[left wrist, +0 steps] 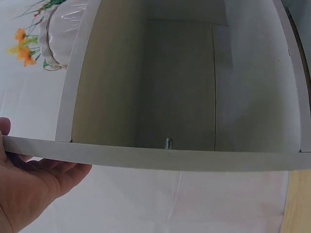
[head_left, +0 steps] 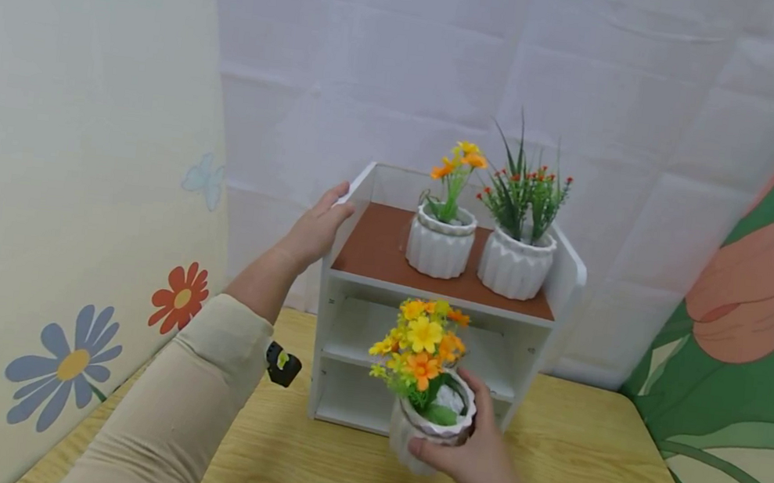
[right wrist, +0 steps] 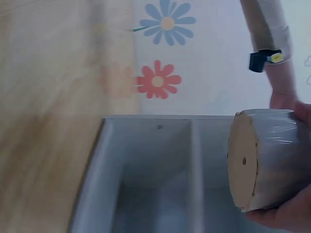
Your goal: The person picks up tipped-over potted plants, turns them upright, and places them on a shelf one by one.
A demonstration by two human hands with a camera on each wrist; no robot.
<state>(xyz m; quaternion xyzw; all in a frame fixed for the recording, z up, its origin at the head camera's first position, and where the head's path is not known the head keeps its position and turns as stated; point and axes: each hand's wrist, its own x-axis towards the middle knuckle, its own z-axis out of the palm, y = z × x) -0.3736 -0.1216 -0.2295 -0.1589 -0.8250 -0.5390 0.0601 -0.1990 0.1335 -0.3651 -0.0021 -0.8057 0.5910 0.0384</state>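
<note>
My right hand grips a white ribbed flower pot with yellow and orange artificial flowers, held up in front of a small white shelf unit. In the right wrist view the pot's pale underside shows a small hole. My left hand holds the upper left side panel of the unit, thumb on one face and fingers on the other in the left wrist view. On the brown top board stand a pot of orange flowers and a pot of grass with small red flowers.
The unit stands on a wood-grain table against a pale sheet-covered wall. Below its top are two white compartments split by a shelf board. Flower-printed panels flank the table on both sides.
</note>
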